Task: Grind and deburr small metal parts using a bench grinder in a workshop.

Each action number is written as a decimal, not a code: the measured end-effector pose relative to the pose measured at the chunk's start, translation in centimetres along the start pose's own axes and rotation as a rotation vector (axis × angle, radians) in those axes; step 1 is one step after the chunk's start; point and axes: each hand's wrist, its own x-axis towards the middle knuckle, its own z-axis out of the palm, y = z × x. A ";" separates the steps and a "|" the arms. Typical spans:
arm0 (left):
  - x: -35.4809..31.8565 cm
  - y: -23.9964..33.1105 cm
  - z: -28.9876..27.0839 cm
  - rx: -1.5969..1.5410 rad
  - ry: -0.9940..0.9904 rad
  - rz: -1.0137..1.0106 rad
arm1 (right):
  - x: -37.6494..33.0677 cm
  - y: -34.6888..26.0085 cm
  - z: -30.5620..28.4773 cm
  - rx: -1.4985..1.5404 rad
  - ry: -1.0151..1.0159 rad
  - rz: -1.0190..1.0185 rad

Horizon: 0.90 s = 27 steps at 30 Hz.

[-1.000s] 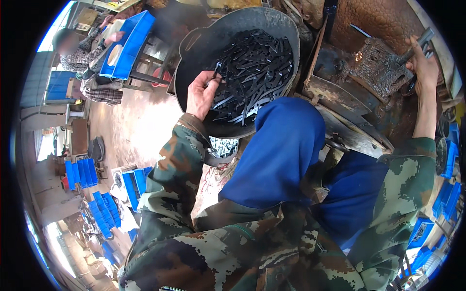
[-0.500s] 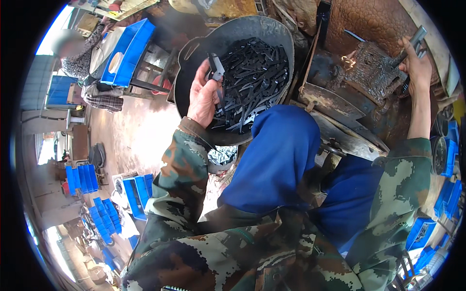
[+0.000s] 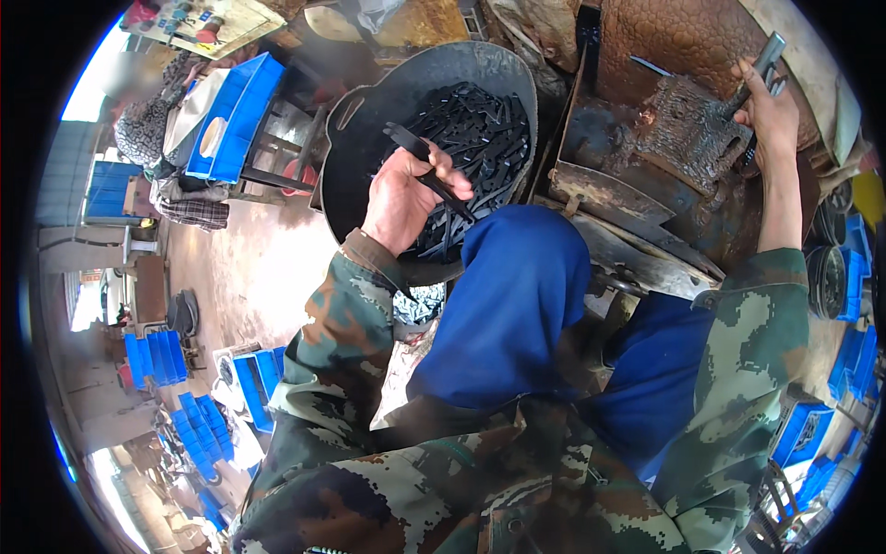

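Observation:
My left hand [image 3: 413, 196] is closed round a dark, flat metal piece [image 3: 403, 138], which slants across the palm with one end sticking out past the thumb. This hand hovers over the near left side of a big black tub [image 3: 337, 175] heaped with similar black metal pieces [image 3: 489, 129]. Off to the right, the fingers of my right hand [image 3: 773, 115] wrap round a grey metal bar [image 3: 769, 54] above a wet, brown-coated machine block [image 3: 692, 134]. The lower end of that bar is hidden behind the hand.
A rusty metal tray [image 3: 637, 189] surrounds the machine block. My blue-trousered knee [image 3: 526, 268] stands against the tub's near side. A small container of shiny pieces [image 3: 420, 305] sits below the tub. Another person's patterned sleeve [image 3: 148, 125] shows far left, beside a blue bin [image 3: 226, 138].
My left hand has turned palm up, and the metal piece now lies across it instead of standing upright in the fingers. My right hand keeps its grip on the bar. The whole view has shifted slightly.

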 end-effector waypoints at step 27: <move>-1.1 -4.4 2.7 -0.398 -0.018 -0.190 | -0.6 -0.5 0.5 0.037 -0.004 -0.029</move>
